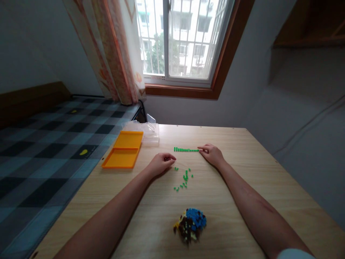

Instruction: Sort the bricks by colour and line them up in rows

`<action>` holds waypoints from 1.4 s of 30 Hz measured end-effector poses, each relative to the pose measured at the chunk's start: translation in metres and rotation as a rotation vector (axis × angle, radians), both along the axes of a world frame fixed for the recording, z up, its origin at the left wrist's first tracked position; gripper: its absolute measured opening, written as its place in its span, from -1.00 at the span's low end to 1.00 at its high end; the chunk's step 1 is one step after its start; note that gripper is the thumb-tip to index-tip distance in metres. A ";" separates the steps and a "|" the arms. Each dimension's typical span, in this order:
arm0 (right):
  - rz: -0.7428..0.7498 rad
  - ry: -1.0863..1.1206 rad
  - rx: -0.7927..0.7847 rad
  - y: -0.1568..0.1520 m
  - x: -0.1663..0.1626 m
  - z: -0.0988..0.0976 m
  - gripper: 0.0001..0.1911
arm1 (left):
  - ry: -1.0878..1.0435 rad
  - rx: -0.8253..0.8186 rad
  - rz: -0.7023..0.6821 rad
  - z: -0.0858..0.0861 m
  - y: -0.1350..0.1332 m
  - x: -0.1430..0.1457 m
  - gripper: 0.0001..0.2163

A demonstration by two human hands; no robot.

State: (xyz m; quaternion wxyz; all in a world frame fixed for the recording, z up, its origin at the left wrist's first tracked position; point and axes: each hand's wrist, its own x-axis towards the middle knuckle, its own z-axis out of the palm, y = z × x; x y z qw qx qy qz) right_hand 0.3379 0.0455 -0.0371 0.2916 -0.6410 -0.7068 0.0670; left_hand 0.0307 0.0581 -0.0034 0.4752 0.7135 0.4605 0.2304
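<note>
A thin row of joined green bricks (pixel 185 149) lies on the wooden table (pixel 242 172). My right hand (pixel 211 154) pinches the row's right end with closed fingers. My left hand (pixel 161 162) rests on the table left of the row, fingers curled together; whether it holds a piece is hidden. Several loose green bricks (pixel 183 178) are scattered between my hands. Nearer to me sits a pile of blue, brown and yellow bricks (pixel 191 223).
An orange tray (pixel 123 154) lies at the table's left edge, with a clear plastic box (pixel 147 130) behind it. A bed with a checked cover (pixel 45 151) runs along the left. A curtain and window are behind the table.
</note>
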 end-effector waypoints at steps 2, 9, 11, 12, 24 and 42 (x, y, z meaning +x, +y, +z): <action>0.003 -0.004 -0.005 0.000 0.000 0.000 -0.79 | -0.003 0.006 0.002 -0.001 0.000 0.000 -0.67; 0.000 0.010 0.001 0.001 0.002 -0.001 -0.80 | -0.004 0.033 -0.004 0.000 0.001 0.000 -0.69; 0.004 0.016 0.007 0.002 0.004 -0.002 -0.79 | -0.006 0.042 -0.005 -0.001 0.001 0.000 -0.69; 0.007 0.018 0.010 0.003 0.004 -0.003 -0.78 | -0.006 0.046 -0.005 -0.001 0.002 0.000 -0.70; -0.002 0.007 0.005 0.003 0.003 -0.001 -0.83 | 0.012 0.064 -0.014 0.000 0.001 0.000 -0.71; -0.007 0.018 -0.023 0.004 0.002 0.000 -0.82 | 0.014 0.064 -0.007 -0.001 0.001 -0.001 -0.69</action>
